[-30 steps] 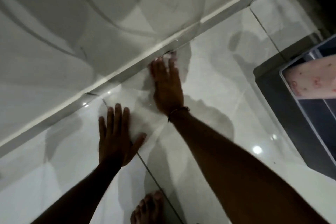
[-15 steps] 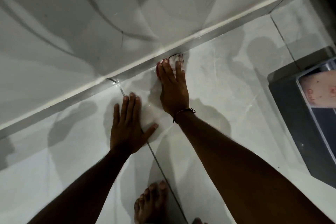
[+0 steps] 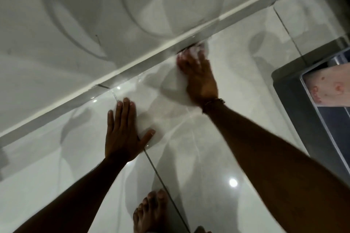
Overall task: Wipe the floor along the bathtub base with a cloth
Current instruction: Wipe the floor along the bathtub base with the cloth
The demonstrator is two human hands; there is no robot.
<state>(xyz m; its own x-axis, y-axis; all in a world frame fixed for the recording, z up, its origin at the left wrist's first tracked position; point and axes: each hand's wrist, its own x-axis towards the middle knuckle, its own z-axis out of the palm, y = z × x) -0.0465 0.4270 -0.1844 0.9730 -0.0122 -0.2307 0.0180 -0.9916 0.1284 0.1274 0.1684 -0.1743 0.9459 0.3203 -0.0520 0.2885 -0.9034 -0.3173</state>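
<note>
Glossy pale tile is the floor, filling the lower frame, and the bathtub base crosses diagonally toward the upper right. My left hand lies flat on the tile at centre, fingers spread and holding nothing, I think to support my weight. My right hand, above it, presses the white cloth flat against the base edge, fingers nearly straight.

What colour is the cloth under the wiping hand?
White, under the right hand; the cloth shows in the head view.

Cloth mostly hidden under blurred right hand; foot cut off at btm edge.
</note>
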